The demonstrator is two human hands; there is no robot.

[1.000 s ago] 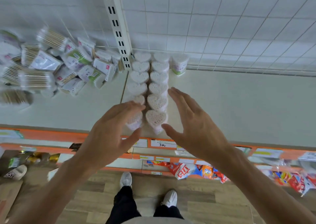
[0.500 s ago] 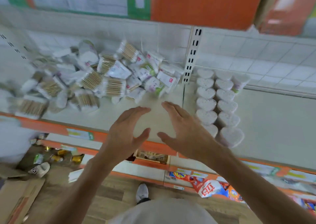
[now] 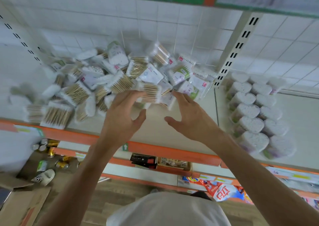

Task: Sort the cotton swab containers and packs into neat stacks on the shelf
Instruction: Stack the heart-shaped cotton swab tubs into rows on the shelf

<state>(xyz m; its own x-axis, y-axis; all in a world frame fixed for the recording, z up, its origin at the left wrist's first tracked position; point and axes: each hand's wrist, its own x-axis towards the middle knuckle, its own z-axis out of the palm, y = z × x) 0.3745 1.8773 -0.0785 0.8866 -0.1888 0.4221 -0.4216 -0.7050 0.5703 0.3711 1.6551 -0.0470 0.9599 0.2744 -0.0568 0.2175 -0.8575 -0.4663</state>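
Left hand (image 3: 123,115), right hand (image 3: 188,115) spread, grip empty (maybe brushing) at swab pile (image 3: 107,81) edge.

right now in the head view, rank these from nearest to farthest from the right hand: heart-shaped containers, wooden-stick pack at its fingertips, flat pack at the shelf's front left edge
From the right hand:
1. Wooden-stick pack, just ahead of its fingertips.
2. Heart-shaped containers, in rows to the right.
3. Flat pack, far left at the shelf's front edge.

The shelf (image 3: 181,122) looks like smooth, matt painted metal with a shiny orange front edge (image 3: 155,148). The swab packs (image 3: 150,93) are shiny see-through plastic with thin wooden sticks inside. The heart-shaped tubs (image 3: 248,110) are clear plastic full of soft white cotton tips. The cardboard box (image 3: 25,206) is rough brown paper
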